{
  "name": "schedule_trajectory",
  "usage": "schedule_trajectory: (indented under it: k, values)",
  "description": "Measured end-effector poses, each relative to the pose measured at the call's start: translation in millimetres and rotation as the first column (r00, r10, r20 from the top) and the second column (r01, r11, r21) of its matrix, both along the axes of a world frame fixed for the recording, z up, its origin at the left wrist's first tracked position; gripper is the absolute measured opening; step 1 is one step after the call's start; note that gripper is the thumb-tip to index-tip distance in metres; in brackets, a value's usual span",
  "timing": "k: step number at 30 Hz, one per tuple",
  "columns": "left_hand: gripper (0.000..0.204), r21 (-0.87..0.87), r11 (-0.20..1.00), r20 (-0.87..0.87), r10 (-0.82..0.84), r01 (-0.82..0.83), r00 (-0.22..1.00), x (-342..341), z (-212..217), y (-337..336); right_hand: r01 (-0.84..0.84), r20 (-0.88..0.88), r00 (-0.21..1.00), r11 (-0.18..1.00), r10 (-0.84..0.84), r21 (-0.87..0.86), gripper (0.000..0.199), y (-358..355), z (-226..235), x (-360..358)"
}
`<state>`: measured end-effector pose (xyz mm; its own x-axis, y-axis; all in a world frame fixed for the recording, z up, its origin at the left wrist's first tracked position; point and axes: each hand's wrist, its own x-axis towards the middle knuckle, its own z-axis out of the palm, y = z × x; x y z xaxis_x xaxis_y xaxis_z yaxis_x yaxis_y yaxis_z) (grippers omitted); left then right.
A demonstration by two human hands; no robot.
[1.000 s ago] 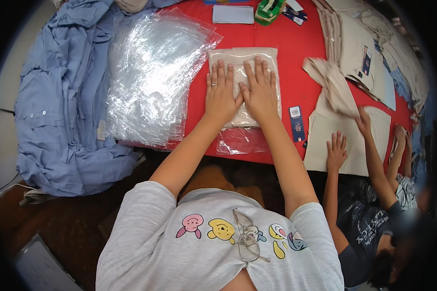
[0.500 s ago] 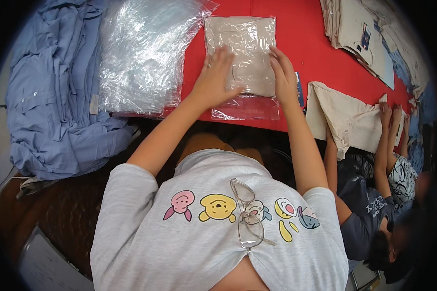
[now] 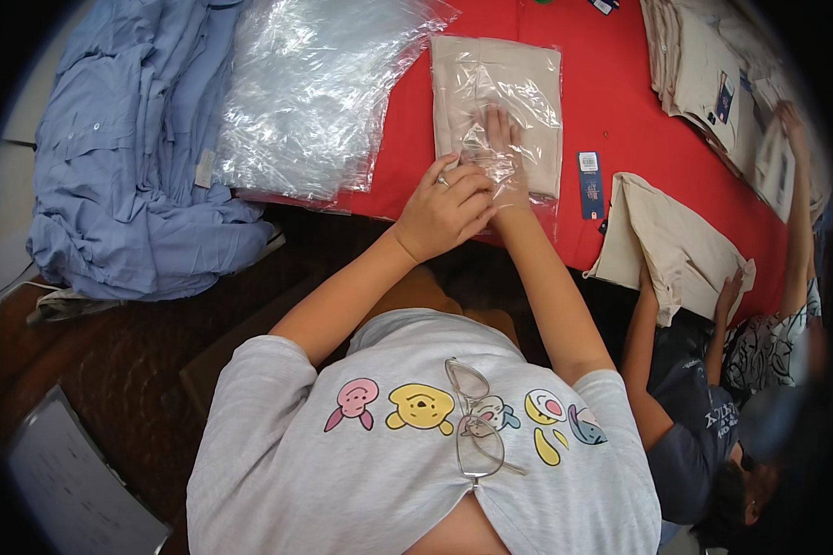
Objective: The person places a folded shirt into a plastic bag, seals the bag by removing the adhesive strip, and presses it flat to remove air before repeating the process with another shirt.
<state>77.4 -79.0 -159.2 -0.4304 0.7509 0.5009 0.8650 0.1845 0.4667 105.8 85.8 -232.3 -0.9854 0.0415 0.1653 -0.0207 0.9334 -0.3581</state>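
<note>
Fingers of left hand (image 3: 442,211) now gripping bagged beige garment (image 3: 500,102), right hand (image 3: 500,153) slid inside

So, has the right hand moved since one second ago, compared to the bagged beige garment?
Yes. The right hand lay flat on top of the bagged beige garment; now it reaches inside the bag's near opening.

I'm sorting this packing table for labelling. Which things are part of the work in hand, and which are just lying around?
In hand:
- bagged beige garment
- right hand slid inside the bag's open end
- left hand gripping the bag's edge

Lying about:
- stack of empty clear bags
- blue shirts
- dark tag
- beige garment under a neighbour's hands
</note>
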Motion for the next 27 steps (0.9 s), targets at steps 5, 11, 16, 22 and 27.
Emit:
schedule_trajectory:
  k: [5,11,16,22,27]
  values:
    - [0.012,0.029,0.999,0.186,0.022,-0.028,0.982,-11,5,-15,-0.103,0.051,0.994,0.959,0.093,0.264,0.078,-5,8,-37]
    - [0.048,-0.093,0.994,0.011,0.063,-0.061,0.998,-89,-20,69,0.012,-0.037,0.999,1.0,-0.012,0.011,0.078,-24,-17,3]
    - [0.074,-0.33,0.934,-0.199,0.071,-0.135,0.977,-99,-62,120,0.166,0.043,0.986,0.971,-0.161,-0.171,0.067,-36,6,55]
    - [0.076,-0.416,0.892,-0.29,0.055,-0.177,0.956,-87,-58,128,0.105,-0.062,0.99,0.954,-0.127,-0.281,0.036,37,39,112]
    - [0.068,-0.441,0.895,-0.247,-0.196,0.071,0.949,-48,-71,107,0.247,-0.035,0.965,0.945,-0.26,-0.216,0.035,74,37,138]
